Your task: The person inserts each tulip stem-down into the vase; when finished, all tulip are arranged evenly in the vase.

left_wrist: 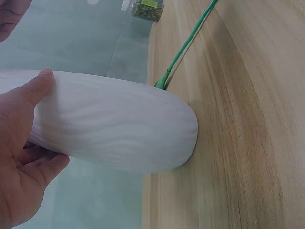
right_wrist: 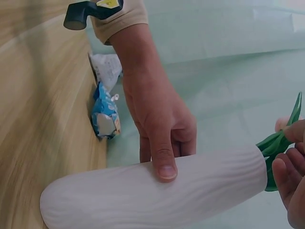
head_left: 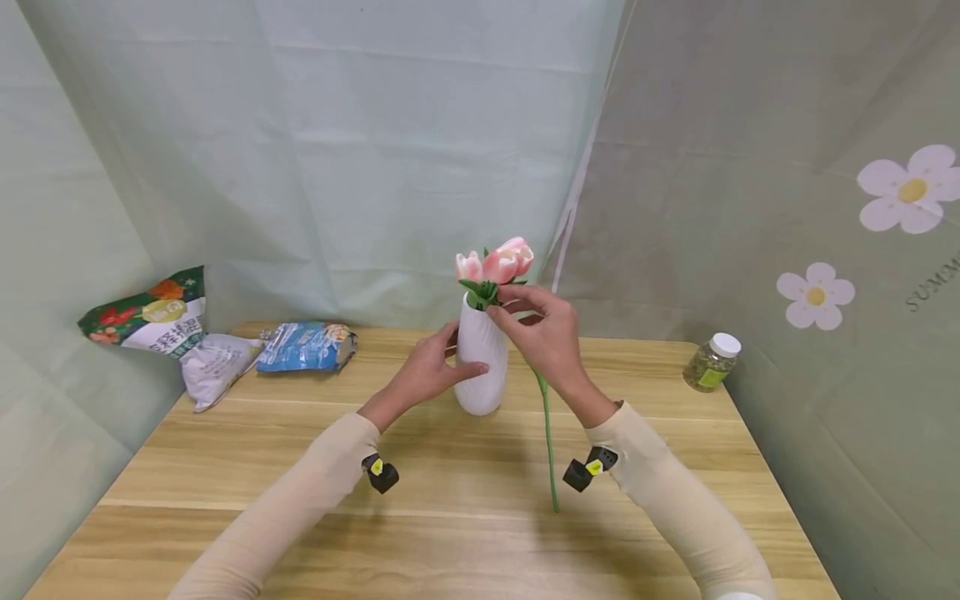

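Note:
A white ribbed vase [head_left: 480, 396] stands upright on the table, and my left hand [head_left: 426, 368] grips its side, thumb across the front. Pink tulips [head_left: 501, 265] rise from its mouth, with green leaves [right_wrist: 274, 145] at the rim. Just above that rim, my right hand [head_left: 546, 333] pinches a tulip by its leaves and stem between thumb and fingers. The vase hides the lower stems. Right of the vase, another green stem [head_left: 548, 442] lies on the table; its upper end is hidden behind my right hand.
On the wooden table [head_left: 420, 533], a blue snack bag [head_left: 303, 347] lies at the back left beside a white and green bag [head_left: 217, 367]. A jar with a white lid [head_left: 711, 363] stands at the right edge. Fabric walls [head_left: 420, 150] enclose the back and sides.

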The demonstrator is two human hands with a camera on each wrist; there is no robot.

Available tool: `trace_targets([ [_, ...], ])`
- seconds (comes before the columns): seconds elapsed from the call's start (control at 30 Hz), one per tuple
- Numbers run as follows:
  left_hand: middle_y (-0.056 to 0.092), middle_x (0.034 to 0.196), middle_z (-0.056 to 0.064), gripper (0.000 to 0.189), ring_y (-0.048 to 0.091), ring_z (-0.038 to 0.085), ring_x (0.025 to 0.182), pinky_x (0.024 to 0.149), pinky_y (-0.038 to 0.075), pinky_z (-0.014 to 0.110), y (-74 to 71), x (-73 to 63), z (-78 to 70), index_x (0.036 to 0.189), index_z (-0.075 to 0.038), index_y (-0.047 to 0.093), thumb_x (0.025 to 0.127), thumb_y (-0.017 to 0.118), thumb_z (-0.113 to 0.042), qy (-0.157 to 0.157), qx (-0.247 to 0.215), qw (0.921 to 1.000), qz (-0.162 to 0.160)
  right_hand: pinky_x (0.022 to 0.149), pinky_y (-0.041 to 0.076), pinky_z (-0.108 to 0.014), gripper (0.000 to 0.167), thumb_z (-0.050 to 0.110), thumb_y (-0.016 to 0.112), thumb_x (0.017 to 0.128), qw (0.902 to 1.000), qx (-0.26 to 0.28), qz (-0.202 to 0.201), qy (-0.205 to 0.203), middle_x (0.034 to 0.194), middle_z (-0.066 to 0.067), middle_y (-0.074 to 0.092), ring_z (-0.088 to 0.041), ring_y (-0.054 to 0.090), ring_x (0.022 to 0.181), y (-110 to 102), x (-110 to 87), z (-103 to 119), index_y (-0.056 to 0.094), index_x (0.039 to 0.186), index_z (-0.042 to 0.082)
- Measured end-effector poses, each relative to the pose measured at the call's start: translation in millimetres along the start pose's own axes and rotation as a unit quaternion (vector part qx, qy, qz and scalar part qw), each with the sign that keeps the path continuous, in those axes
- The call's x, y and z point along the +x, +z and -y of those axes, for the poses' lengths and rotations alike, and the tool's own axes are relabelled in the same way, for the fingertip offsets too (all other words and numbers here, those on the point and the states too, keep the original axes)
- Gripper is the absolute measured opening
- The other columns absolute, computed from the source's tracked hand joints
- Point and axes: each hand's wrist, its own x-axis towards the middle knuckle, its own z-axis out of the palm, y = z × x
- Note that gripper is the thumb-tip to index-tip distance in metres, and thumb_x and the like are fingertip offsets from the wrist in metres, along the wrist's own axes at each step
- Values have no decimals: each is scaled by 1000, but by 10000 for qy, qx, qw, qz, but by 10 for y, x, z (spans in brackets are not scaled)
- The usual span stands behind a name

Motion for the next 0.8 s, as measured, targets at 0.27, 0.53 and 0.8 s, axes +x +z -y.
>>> trace_targets([
  [0.27,57,144,14,82,58,29,131,109,52,45,0,-4,-12,150,-6,43,87,82,-41,-117,-36,9999,57,76,62,-32,22,19,79,91,9990,206,-86,384,107,-8,76,-22,72,91,-123,-98,-23,78,109,6],
  [0.53,56,145,18,84,58,33,131,109,52,45,-1,13,-17,150,-2,43,87,83,-39,-147,-17,9999,37,73,59,-16,24,10,77,92,9943,33,-239,1036,111,-17,75,-19,71,89,-320,-296,-344,75,113,-1],
  [0.8,56,145,20,83,59,34,131,108,52,45,-7,10,-28,149,-1,43,87,83,-38,-191,22,9998,28,66,61,-20,25,24,80,91,9888,-153,-160,1478,104,-11,76,-15,70,85,-439,-590,-712,78,110,7],
])
